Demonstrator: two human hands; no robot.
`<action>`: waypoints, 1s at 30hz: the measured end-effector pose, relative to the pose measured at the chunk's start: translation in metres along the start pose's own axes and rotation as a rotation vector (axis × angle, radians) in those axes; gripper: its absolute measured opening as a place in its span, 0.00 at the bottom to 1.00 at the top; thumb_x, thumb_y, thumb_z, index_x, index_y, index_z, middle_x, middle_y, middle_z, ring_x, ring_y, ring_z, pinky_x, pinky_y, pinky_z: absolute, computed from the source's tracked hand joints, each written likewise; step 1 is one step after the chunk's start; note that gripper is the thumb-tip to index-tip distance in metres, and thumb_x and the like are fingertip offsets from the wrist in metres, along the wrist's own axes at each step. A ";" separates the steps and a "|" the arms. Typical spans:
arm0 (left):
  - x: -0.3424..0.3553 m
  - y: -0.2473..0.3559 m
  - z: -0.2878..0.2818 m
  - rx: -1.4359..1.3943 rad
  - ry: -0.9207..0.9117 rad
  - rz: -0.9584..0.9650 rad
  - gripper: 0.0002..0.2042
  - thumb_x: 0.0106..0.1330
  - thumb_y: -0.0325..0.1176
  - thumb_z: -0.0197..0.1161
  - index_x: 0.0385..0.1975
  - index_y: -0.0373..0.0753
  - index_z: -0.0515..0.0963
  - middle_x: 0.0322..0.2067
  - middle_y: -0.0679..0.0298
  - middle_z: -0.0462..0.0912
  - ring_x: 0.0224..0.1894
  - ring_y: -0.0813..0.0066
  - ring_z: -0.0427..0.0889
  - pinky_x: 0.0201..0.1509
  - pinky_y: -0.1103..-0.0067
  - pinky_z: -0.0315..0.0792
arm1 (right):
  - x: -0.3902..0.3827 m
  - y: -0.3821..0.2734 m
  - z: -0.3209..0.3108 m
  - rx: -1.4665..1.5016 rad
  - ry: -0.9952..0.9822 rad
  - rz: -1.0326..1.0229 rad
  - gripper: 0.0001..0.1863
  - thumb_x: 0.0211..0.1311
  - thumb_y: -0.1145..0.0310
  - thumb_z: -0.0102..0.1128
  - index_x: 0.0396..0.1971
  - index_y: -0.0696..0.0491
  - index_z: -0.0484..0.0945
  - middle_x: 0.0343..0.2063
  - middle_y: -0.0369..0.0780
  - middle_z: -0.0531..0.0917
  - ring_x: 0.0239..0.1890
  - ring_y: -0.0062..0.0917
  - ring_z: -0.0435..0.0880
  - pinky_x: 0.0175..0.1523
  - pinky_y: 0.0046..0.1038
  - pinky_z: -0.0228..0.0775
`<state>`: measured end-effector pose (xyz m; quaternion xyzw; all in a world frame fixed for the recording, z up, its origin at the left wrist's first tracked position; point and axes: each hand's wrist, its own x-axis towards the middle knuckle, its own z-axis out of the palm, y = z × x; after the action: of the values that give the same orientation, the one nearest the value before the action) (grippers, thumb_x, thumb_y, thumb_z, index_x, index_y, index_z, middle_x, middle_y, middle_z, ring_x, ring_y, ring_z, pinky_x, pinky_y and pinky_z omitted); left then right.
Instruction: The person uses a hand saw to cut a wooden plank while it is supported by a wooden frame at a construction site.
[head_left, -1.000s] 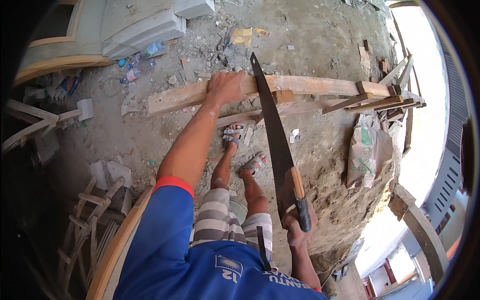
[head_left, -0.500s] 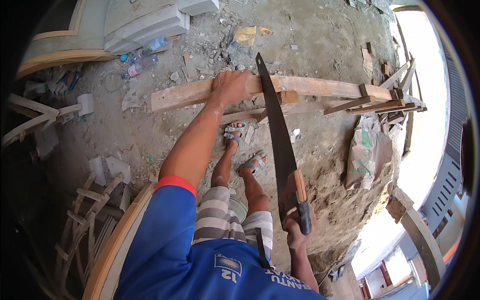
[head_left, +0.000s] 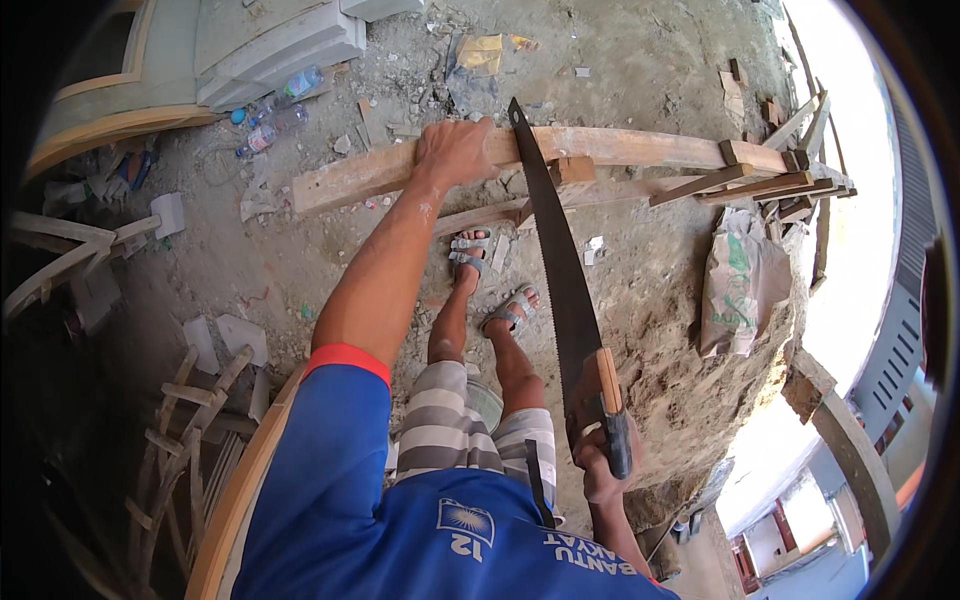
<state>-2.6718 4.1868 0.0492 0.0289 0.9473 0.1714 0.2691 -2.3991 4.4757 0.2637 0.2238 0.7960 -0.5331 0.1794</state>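
Observation:
A long wooden beam (head_left: 640,147) runs across the view on a timber support. My left hand (head_left: 457,153) grips it from above, fingers wrapped over its far edge. Just to the right of that hand, the dark blade of a handsaw (head_left: 562,265) crosses the beam, its narrow tip reaching past the far side. The saw's teeth face left. My right hand (head_left: 603,468) is closed around the saw's handle, which has wood and black parts, low in the view near my right side. A wooden block (head_left: 573,172) sits under the beam beside the blade.
Crossed timbers (head_left: 770,185) prop the beam's right end. A paper sack (head_left: 742,285) stands at the right by a dirt slope. Plastic bottles (head_left: 272,130) and rubble lie far left. A wooden ladder-like frame (head_left: 180,440) is at lower left. My sandalled feet are below the beam.
The saw and my right hand have shifted slightly down and right in the picture. My left hand stays on the beam; the whole view has tilted a little.

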 end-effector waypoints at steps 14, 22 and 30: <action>-0.004 -0.004 0.005 -0.002 0.015 0.014 0.32 0.44 0.49 0.74 0.49 0.40 0.76 0.40 0.53 0.85 0.45 0.47 0.83 0.50 0.59 0.75 | 0.035 -0.007 0.023 -0.009 -0.005 -0.100 0.35 0.40 0.68 0.55 0.55 0.68 0.75 0.12 0.33 0.74 0.15 0.16 0.72 0.27 0.17 0.66; 0.024 0.004 -0.001 0.029 0.021 0.009 0.35 0.43 0.52 0.75 0.51 0.40 0.76 0.41 0.52 0.86 0.47 0.50 0.84 0.50 0.57 0.74 | 0.182 -0.001 0.065 0.523 0.008 0.014 0.04 0.49 0.76 0.54 0.24 0.61 0.73 0.12 0.39 0.76 0.13 0.22 0.73 0.21 0.23 0.64; -0.002 0.000 -0.004 0.013 -0.014 -0.022 0.32 0.43 0.50 0.77 0.47 0.40 0.76 0.42 0.51 0.85 0.47 0.47 0.83 0.51 0.57 0.74 | 0.006 0.023 -0.006 -0.071 -0.094 0.029 0.34 0.45 0.66 0.60 0.57 0.62 0.75 0.42 0.45 0.85 0.42 0.31 0.84 0.53 0.31 0.73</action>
<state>-2.6728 4.1852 0.0535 0.0213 0.9468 0.1618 0.2775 -2.3922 4.4898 0.2452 0.2034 0.8018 -0.5117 0.2323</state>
